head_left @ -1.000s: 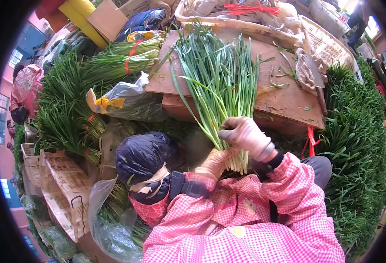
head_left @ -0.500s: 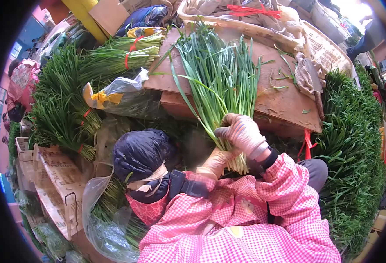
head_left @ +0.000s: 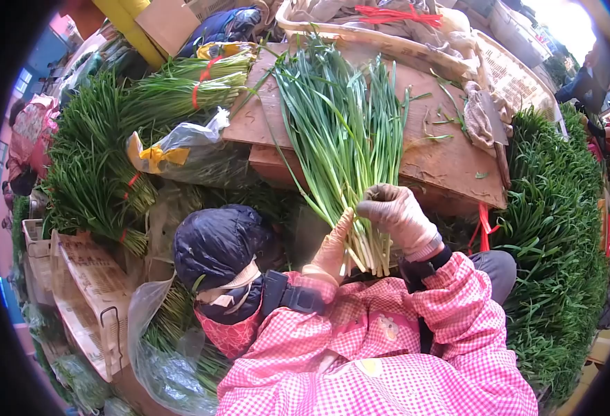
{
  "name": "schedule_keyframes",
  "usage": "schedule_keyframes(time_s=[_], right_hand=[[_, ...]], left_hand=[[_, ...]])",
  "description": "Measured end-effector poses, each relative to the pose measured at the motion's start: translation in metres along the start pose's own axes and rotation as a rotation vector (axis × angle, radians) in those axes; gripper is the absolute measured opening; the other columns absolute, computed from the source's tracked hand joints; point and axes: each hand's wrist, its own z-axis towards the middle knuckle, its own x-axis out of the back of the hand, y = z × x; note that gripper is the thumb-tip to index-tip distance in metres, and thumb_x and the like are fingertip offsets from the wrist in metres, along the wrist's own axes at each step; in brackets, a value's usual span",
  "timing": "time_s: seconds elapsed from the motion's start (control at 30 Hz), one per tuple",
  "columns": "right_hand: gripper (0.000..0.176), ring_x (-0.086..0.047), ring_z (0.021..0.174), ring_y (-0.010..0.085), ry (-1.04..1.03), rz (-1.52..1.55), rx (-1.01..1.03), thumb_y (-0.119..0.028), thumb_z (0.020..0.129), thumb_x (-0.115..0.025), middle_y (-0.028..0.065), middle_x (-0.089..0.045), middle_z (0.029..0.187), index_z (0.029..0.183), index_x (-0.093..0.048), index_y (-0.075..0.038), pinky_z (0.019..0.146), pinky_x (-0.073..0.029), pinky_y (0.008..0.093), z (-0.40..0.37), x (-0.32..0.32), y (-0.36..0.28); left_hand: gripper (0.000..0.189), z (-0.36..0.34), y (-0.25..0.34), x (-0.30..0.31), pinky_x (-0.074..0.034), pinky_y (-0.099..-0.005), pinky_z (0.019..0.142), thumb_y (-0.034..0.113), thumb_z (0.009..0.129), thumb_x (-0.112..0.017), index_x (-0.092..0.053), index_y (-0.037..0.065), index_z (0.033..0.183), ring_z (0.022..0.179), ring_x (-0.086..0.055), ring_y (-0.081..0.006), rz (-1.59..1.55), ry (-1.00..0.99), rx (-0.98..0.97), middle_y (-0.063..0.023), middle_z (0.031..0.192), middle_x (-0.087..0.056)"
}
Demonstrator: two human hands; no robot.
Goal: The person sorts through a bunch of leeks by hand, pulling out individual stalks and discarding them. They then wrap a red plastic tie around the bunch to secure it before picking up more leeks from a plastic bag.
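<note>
A loose bunch of long green stalks (head_left: 346,132) lies with its leaves on a brown board (head_left: 440,163), its pale stem ends towards me. My gloved left hand (head_left: 332,249) holds the bunch low on its left side, some fingers hidden by the stems. Over the right side of the stems, my gloved right hand (head_left: 402,216) is closed in a pinch; what is between its fingertips is too small to make out.
Red-tied bundles (head_left: 204,87) and a plastic bag (head_left: 194,149) lie at the left. A person's dark-capped head (head_left: 218,246) is beside my left arm. Tall greens (head_left: 554,243) stand at the right. A cloth-filled basket (head_left: 381,38) is behind the board.
My right hand has shifted slightly right and down, off its wider hold round the stems, into a pinch. My left hand shows more at the left of the stems, which are more spread.
</note>
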Motion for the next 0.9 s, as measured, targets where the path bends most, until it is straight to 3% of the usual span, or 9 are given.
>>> schedule_keyframes(time_s=[0.17,0.27,0.4,0.47,0.57,0.67,0.73,0.8,0.9], right_hand=[[0.016,-0.053,0.067,0.0045,-0.12,-0.017,0.052,-0.003,0.071,-0.071,-0.0028,-0.059,0.074,0.084,-0.06,-0.002,0.061,-0.045,0.0202,-0.035,-0.012,-0.004],[0.016,-0.053,0.065,0.0064,-0.211,-0.075,0.044,-0.004,0.071,-0.07,-0.0002,-0.059,0.074,0.083,-0.06,-0.002,0.059,-0.044,0.0199,-0.078,-0.008,-0.047],[0.022,-0.047,0.052,0.0073,0.237,0.519,0.402,-0.001,0.067,-0.066,0.0018,-0.053,0.064,0.088,-0.056,-0.002,0.05,-0.042,0.0213,-0.122,0.032,-0.069],[0.014,-0.041,0.047,0.0052,0.125,0.332,0.67,-0.003,0.069,-0.062,-0.0009,-0.049,0.06,0.082,-0.057,-0.002,0.044,-0.035,0.02,-0.132,0.077,-0.068],[0.004,-0.041,0.045,0.005,0.506,-0.304,0.19,-0.004,0.071,-0.058,-0.002,-0.048,0.059,0.075,-0.057,-0.002,0.041,-0.029,0.0192,-0.139,0.096,-0.066],[0.015,-0.057,0.056,0.0276,0.276,-1.406,0.033,-0.015,0.073,-0.063,0.0112,-0.059,0.065,0.081,-0.061,-0.003,0.052,-0.044,0.0358,-0.101,0.132,0.008],[0.02,-0.059,0.073,0.0337,0.074,-1.341,0.12,-0.019,0.074,-0.064,0.0149,-0.062,0.076,0.087,-0.063,-0.004,0.065,-0.047,0.0403,-0.093,0.123,0.014],[0.022,-0.06,0.077,0.031,0.173,-0.996,0.47,-0.022,0.077,-0.063,0.014,-0.062,0.081,0.09,-0.063,-0.005,0.068,-0.048,0.0376,-0.073,0.09,-0.004],[0.03,-0.061,0.082,0.0277,0.078,-0.866,0.545,-0.018,0.075,-0.067,0.0149,-0.062,0.089,0.099,-0.062,-0.002,0.072,-0.048,0.0333,-0.039,0.038,-0.03]], left_hand=[[0.046,0.003,-0.007,0.004,-0.052,-0.0418,0.078,0.04,0.087,-0.056,-0.052,0.004,0.114,0.095,-0.06,-0.0276,0.154,0.088,-0.159,-0.0137,0.107,-0.059],[0.046,0.008,-0.002,0.01,-0.052,-0.0417,0.078,0.04,0.088,-0.054,-0.052,0.004,0.115,0.092,-0.061,-0.0277,0.031,0.127,0.094,-0.0134,0.106,-0.061],[0.063,0.006,-0.002,0.007,-0.052,-0.054,0.066,0.049,0.081,-0.058,-0.048,0.0,0.12,0.087,-0.061,-0.0383,0.259,0.071,-0.079,-0.0207,0.105,-0.059],[0.066,0.008,-0.003,0.01,-0.052,-0.0548,0.067,0.049,0.079,-0.06,-0.047,0.001,0.121,0.088,-0.06,-0.0388,0.227,0.035,-0.099,-0.0213,0.107,-0.058],[0.066,0.004,-0.001,0.007,-0.051,-0.0547,0.072,0.043,0.078,-0.064,-0.043,0.001,0.125,0.095,-0.058,-0.0377,0.273,0.038,-0.027,-0.0208,0.11,-0.056],[0.059,0.001,-0.001,0.004,-0.047,-0.0587,0.079,0.027,0.078,-0.062,-0.041,0.0,0.126,0.101,-0.055,-0.0408,0.298,-0.004,-0.058,-0.023,0.113,-0.054],[0.06,0.004,0.001,0.011,-0.044,-0.062,0.081,0.021,0.074,-0.059,-0.04,-0.002,0.126,0.102,-0.053,-0.0437,0.14,-0.07,-0.033,-0.0248,0.115,-0.052],[0.065,0.005,0.002,0.006,-0.04,-0.0675,0.082,0.015,0.067,-0.054,-0.038,-0.005,0.126,0.105,-0.049,-0.0487,0.026,-0.093,-0.013,-0.0276,0.117,-0.05],[0.049,-0.001,0.005,0.0,-0.045,-0.0526,0.088,0.015,0.071,-0.055,-0.047,-0.004,0.116,0.098,-0.057,-0.039,-0.049,-0.09,-0.007,-0.0215,0.109,-0.057]])
